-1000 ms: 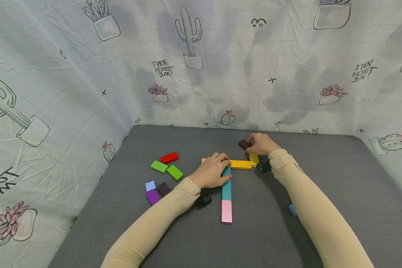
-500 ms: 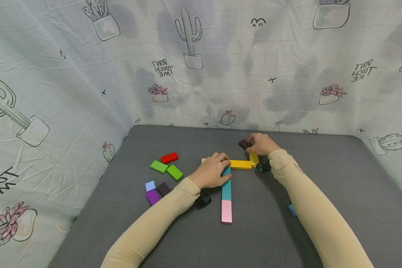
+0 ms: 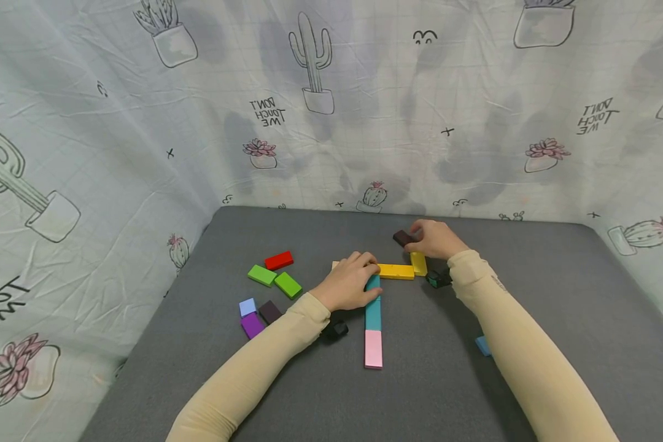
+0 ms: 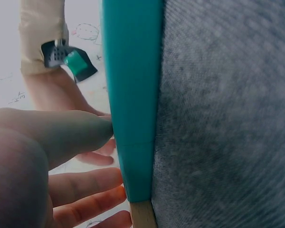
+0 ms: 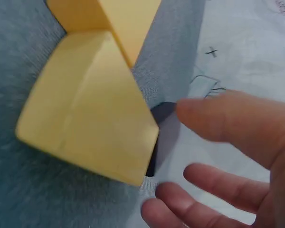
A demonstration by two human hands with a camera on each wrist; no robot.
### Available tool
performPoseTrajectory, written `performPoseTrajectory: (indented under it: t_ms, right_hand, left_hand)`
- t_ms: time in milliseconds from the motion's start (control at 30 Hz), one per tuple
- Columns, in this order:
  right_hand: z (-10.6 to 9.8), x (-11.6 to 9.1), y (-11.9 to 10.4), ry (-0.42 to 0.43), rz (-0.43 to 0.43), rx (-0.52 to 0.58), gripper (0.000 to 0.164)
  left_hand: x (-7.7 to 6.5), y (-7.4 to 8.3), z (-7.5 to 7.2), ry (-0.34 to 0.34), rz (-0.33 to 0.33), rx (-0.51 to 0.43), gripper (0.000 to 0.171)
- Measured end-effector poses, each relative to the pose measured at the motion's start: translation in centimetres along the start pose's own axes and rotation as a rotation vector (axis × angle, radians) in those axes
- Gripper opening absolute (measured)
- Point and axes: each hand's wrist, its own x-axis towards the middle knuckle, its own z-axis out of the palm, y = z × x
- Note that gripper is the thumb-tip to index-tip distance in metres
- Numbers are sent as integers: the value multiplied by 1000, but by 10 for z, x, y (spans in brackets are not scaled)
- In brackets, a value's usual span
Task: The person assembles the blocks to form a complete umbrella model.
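Observation:
My left hand [image 3: 349, 282] rests over the top of a teal block strip [image 3: 373, 316], where it meets a tan block [image 4: 141, 214] and an orange-yellow block [image 3: 396, 271]. In the left wrist view its thumb and fingertips lie against the teal edge [image 4: 135, 95]. A pink block [image 3: 372, 350] continues the strip towards me. My right hand [image 3: 435, 239] is at the right end of a dark brown block [image 3: 401, 237], its thumb and fingers spread apart in the right wrist view. A yellow block [image 3: 418, 263] meets the orange-yellow one below that hand.
Left on the grey table [image 3: 420, 393] lie a red block [image 3: 279, 260], two green blocks [image 3: 288, 285], a light blue block [image 3: 248, 307], a purple block [image 3: 252, 325] and another dark brown block [image 3: 269, 312]. A blue block [image 3: 483, 345] shows beside the right sleeve [image 3: 530, 356].
My right hand and forearm have shifted slightly to the right, while the dark brown block stays where it was. The left hand keeps its place.

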Motion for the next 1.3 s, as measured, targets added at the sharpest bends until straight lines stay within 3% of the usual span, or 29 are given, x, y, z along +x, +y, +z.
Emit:
performPoseTrajectory:
  t_ms: [167, 400, 633, 900, 1100, 1300]
  right_hand:
    - [-5, -23, 2, 68, -37, -29, 53]
    - [-8, -73, 5, 103, -123, -102, 49]
    - [-9, -128, 18, 97, -208, -154, 42]
    - [-6, -182, 41, 58, -226, -164, 37]
    - [-1, -213, 58, 52, -213, -219, 44]
    - [7, -226, 70, 78, -252, -265, 48]
  left_hand:
    - [0, 0, 0, 2, -2, 2, 44]
    - [0, 1, 0, 7, 4, 3, 44]
    - [0, 1, 0, 7, 3, 6, 45]
    - [-1, 0, 1, 17, 10, 1, 45]
    - [-1, 0, 1, 16, 13, -6, 45]
    - [0, 0, 0, 16, 9, -5, 45]
